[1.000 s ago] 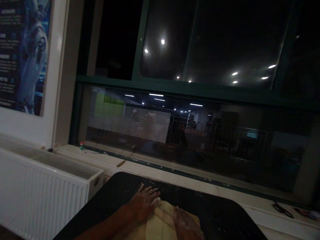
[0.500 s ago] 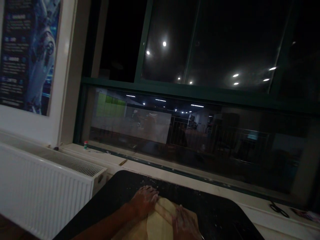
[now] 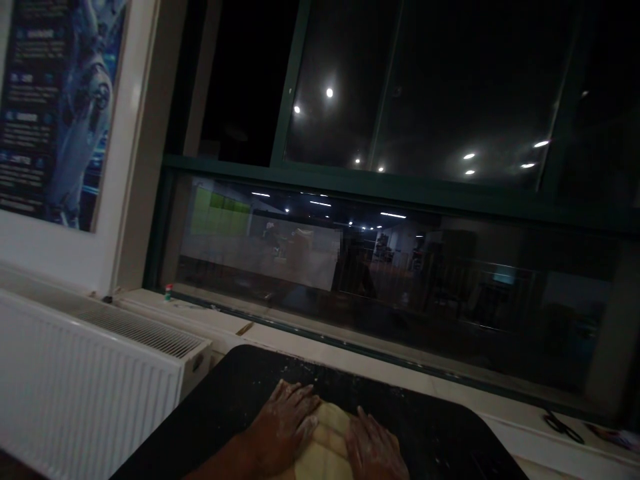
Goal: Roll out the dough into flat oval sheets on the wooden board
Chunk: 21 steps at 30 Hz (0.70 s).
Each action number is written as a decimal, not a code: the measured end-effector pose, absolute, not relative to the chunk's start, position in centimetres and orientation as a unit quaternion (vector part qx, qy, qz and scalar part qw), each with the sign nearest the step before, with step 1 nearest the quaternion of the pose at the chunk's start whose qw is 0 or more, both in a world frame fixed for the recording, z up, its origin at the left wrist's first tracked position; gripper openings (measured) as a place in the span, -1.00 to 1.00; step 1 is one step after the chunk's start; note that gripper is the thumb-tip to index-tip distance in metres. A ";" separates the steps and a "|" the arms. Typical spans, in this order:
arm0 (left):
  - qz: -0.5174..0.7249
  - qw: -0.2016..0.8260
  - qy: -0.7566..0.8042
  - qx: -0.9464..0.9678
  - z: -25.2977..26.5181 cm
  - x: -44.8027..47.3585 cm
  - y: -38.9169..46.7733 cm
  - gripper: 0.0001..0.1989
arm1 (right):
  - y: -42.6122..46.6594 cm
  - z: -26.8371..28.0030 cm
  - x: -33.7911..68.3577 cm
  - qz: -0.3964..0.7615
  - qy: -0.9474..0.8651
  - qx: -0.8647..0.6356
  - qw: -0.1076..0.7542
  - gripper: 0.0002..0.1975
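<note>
A pale sheet of dough [image 3: 323, 463] lies on the dark table [image 3: 200, 413] at the bottom of the view. Across it runs a light rolling pin [image 3: 331, 437], whose ends are covered by my hands. My left hand [image 3: 285, 423] rests on the left end, floury fingers stretched forward. On the other end lies my right hand [image 3: 374, 443], its fingers also extended and dusted white. Both palms press from above rather than wrapping round the pin. The near part of the dough is cut off by the frame.
White flour specks mark the table. Behind it runs a windowsill [image 3: 350, 353] below a dark window [image 3: 425, 167]. A small red-and-green container [image 3: 169, 292] and black-handled scissors [image 3: 564, 427] are on the sill. A white radiator [image 3: 95, 373] stands left, beneath a poster [image 3: 60, 120].
My left hand has turned, and its fingers now point more forward and show more plainly. Both hands stay at the rolling pin on the dough. The view has shifted slightly.
</note>
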<state>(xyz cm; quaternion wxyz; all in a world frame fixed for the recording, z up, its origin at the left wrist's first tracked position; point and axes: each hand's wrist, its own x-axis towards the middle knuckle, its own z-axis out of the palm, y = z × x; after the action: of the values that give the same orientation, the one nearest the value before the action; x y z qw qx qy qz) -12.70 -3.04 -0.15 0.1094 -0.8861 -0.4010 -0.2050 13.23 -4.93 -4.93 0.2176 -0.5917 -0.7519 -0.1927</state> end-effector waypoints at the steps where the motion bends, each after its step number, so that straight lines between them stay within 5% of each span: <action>1: -0.180 0.105 -0.418 -0.884 0.3 -11.8 -1.7 -0.59 | -4.1 -3.5 13.4 -0.153 -0.761 -0.603 0.185 -0.67; 7: -0.112 0.094 -0.459 -0.876 2.0 -8.4 5.8 -0.65 | 2.0 2.3 13.3 -0.068 -0.694 -0.702 0.144 -0.46; 10: -0.118 0.086 -0.485 -0.862 2.0 -7.8 7.2 -0.68 | 3.6 2.5 13.7 -0.063 -0.707 -0.692 0.132 -0.51; 17: -0.156 0.084 -0.497 -0.849 -0.3 -9.3 2.6 -0.67 | -1.1 -0.9 13.6 -0.105 -0.768 -0.622 0.109 -0.54; 21: -0.233 0.164 -0.393 -0.874 -1.7 -12.1 -3.1 -0.59 | -4.5 -6.4 14.0 -0.253 -0.750 -0.575 0.207 -0.59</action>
<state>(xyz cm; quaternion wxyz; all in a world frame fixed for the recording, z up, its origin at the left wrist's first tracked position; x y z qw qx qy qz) -12.11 -3.06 -1.71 0.1643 -0.8742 -0.3930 -0.2333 14.01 -4.53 -6.35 0.2074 -0.5747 -0.7501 -0.2530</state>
